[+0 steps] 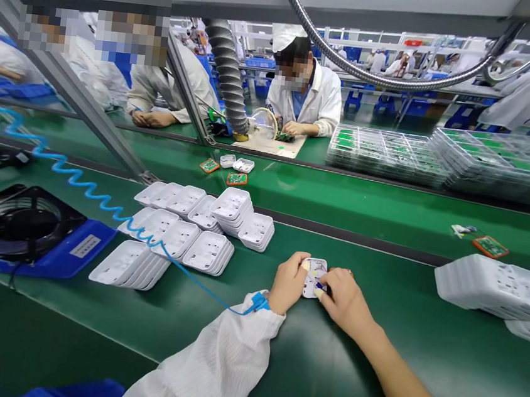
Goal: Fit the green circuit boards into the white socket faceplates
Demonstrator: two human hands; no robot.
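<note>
A small white plastic housing [315, 268] lies on the green bench in front of me. My left hand [287, 283] grips its left edge, with a pale cover on one fingertip and a blue wrist strap [258, 302] at the cuff. Over the housing's right side is my right hand [347, 301], thumb and fingers pinched together inside it. A small dark blue bit [319, 286] shows at those fingertips; what it is I cannot make out. Behind the right fingers an orange edge peeks out, mostly hidden.
Stacks of white housings [209, 249] stand to the left, with another stack [497, 286] at right. A coiled blue cord [99, 195] crosses to my wrist. At far left sits a black fan [30, 221]. Orange-edged circuit boards [491, 246] lie on the belt; a co-worker [303, 101] sits opposite.
</note>
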